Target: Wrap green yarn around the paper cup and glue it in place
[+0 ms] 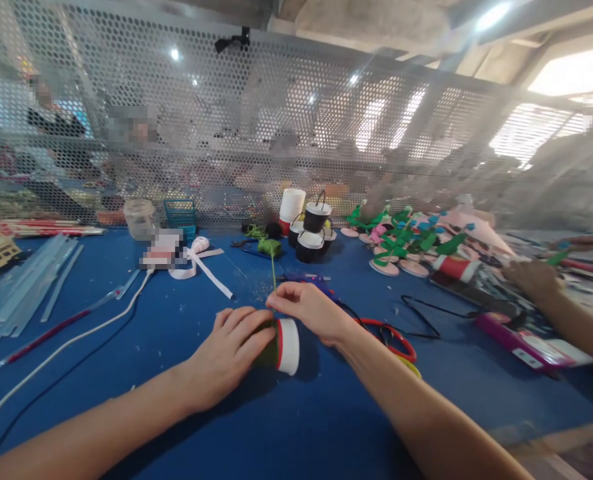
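Observation:
My left hand (231,350) is wrapped round a paper cup (289,347) lying on its side. The cup's white rim end points right, with a red band beside it; dark green yarn covers the part near my fingers. Much of the cup is hidden under that hand. Just above the cup, my right hand (306,307) pinches a strand of green yarn (273,270). From those fingertips the strand runs up to a green yarn ball (270,247) farther back on the blue table (216,427).
Black pails (309,247) and stacked white cups (293,203) stand behind. Scissors with red handles (399,340) lie beyond my right forearm. Left are glue sticks (31,287) and a white cable (91,323). Green craft plants (401,247) and another person's hand (533,280) are right.

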Action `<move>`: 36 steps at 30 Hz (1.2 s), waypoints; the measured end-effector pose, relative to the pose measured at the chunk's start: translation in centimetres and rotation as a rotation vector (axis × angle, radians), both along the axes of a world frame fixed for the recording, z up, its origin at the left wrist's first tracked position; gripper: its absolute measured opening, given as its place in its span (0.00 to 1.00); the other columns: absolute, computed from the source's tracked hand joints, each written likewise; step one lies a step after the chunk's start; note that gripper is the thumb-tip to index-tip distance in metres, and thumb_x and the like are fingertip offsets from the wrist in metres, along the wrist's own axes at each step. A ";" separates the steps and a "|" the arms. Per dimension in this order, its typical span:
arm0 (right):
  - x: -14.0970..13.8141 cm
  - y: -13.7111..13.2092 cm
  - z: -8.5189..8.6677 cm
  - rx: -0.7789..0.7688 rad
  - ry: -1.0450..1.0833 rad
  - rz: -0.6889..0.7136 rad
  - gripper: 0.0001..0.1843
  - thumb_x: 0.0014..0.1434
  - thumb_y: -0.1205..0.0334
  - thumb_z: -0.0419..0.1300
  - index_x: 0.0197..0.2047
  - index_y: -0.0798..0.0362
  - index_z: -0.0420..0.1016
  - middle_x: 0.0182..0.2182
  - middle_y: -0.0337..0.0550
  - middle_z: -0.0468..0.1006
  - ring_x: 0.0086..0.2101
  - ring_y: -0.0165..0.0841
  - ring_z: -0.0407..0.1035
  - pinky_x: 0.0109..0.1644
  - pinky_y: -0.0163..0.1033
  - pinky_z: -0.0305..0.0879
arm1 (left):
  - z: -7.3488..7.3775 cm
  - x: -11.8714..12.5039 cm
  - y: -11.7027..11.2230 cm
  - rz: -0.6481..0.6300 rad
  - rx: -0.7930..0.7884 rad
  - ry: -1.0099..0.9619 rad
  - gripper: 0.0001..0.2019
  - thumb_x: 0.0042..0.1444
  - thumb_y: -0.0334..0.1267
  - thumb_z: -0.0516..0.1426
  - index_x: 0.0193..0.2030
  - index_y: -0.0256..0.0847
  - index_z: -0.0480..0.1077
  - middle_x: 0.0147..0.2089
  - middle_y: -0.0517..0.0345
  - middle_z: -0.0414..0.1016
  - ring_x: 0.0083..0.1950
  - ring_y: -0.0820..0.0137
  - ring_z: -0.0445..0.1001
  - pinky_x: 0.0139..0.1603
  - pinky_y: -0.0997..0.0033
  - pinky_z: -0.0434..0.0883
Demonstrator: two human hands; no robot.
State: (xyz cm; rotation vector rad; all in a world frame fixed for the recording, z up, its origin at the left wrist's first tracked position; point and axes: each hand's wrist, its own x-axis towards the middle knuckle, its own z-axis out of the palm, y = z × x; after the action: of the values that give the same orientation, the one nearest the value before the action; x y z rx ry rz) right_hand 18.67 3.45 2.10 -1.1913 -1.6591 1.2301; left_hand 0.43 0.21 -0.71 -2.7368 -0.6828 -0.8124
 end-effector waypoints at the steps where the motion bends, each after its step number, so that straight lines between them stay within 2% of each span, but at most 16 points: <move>1: 0.1 0.0 0.1 0.025 0.004 -0.016 0.12 0.46 0.54 0.59 0.25 0.55 0.68 0.22 0.35 0.67 0.26 0.27 0.60 0.34 0.36 0.57 | 0.0 0.0 0.0 0.011 -0.022 -0.019 0.17 0.52 0.22 0.49 0.49 0.34 0.58 0.52 0.44 0.62 0.53 0.60 0.58 0.48 0.61 0.56; 5: 0.6 0.1 0.8 0.101 0.006 -0.045 0.11 0.48 0.54 0.57 0.25 0.55 0.67 0.23 0.36 0.67 0.27 0.27 0.60 0.35 0.36 0.57 | -0.2 -0.1 0.2 0.019 -0.099 -0.020 0.21 0.49 0.23 0.52 0.51 0.35 0.56 0.53 0.44 0.62 0.53 0.58 0.57 0.49 0.58 0.58; 10: 1.1 0.0 1.4 0.147 -0.035 -0.069 0.11 0.50 0.55 0.56 0.24 0.54 0.66 0.22 0.36 0.67 0.26 0.27 0.59 0.33 0.36 0.57 | 0.0 -0.1 0.5 0.011 -0.131 -0.016 0.19 0.51 0.29 0.55 0.50 0.36 0.55 0.52 0.46 0.64 0.52 0.59 0.58 0.49 0.58 0.59; 15: 1.1 0.2 1.0 0.160 -0.099 -0.063 0.11 0.50 0.56 0.56 0.23 0.54 0.65 0.22 0.36 0.66 0.24 0.27 0.58 0.31 0.35 0.56 | 0.2 0.0 0.3 -0.001 -0.149 0.010 0.20 0.52 0.30 0.56 0.51 0.37 0.55 0.52 0.46 0.65 0.53 0.59 0.58 0.49 0.58 0.59; 20: 0.8 0.3 0.4 0.146 -0.160 -0.037 0.12 0.50 0.56 0.56 0.23 0.55 0.66 0.20 0.34 0.64 0.24 0.26 0.56 0.29 0.34 0.53 | 0.3 -0.1 0.1 -0.032 -0.100 0.030 0.19 0.52 0.27 0.53 0.51 0.37 0.55 0.52 0.45 0.65 0.53 0.58 0.59 0.47 0.57 0.60; 29: 0.3 -0.2 0.6 0.060 -0.203 -0.031 0.13 0.50 0.54 0.56 0.22 0.54 0.64 0.17 0.31 0.58 0.20 0.24 0.50 0.24 0.33 0.48 | 0.5 -0.3 0.3 -0.046 0.041 0.039 0.14 0.58 0.26 0.46 0.51 0.37 0.57 0.52 0.45 0.65 0.54 0.60 0.58 0.48 0.59 0.60; 36: 0.4 -0.3 0.4 0.022 -0.256 -0.018 0.14 0.52 0.52 0.54 0.24 0.53 0.61 0.19 0.32 0.59 0.21 0.25 0.52 0.24 0.33 0.48 | 0.6 -0.7 0.4 -0.038 0.111 0.077 0.15 0.58 0.24 0.44 0.51 0.37 0.57 0.53 0.46 0.64 0.55 0.60 0.57 0.48 0.59 0.58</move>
State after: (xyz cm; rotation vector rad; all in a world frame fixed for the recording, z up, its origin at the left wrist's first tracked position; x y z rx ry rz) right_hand 19.06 3.16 2.45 -1.3935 -1.8359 1.0800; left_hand -0.25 0.60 -0.14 -2.6733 -0.5547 -0.7255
